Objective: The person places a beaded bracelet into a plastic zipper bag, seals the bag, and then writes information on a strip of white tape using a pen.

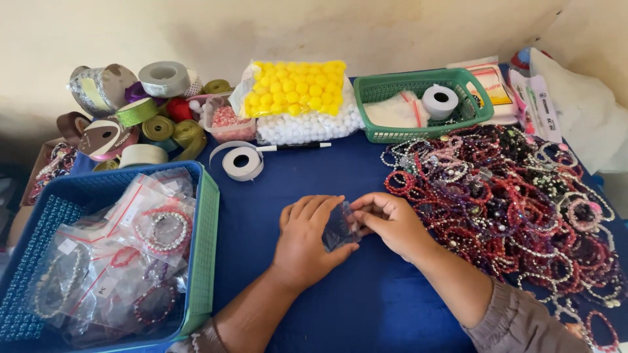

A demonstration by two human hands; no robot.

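A small clear plastic bag sat at the centre of the frame, just above the blue tablecloth, pinched between both hands. The left hand gripped its left edge with thumb and fingers, and the right hand closed its fingertips on the top right corner. To handle it well, the mouth of the bag probably needed to be held taut and open from both sides, with a light grip so the thin film did not crumple. To the right lay a big heap of beaded bracelets; at lower left a blue basket held bagged bracelets. Along the top were a green basket, a sack of yellow balls, ribbon rolls and a tape roll. Whether the bag held anything was hard to tell: the film was blurred and half hidden by fingers.
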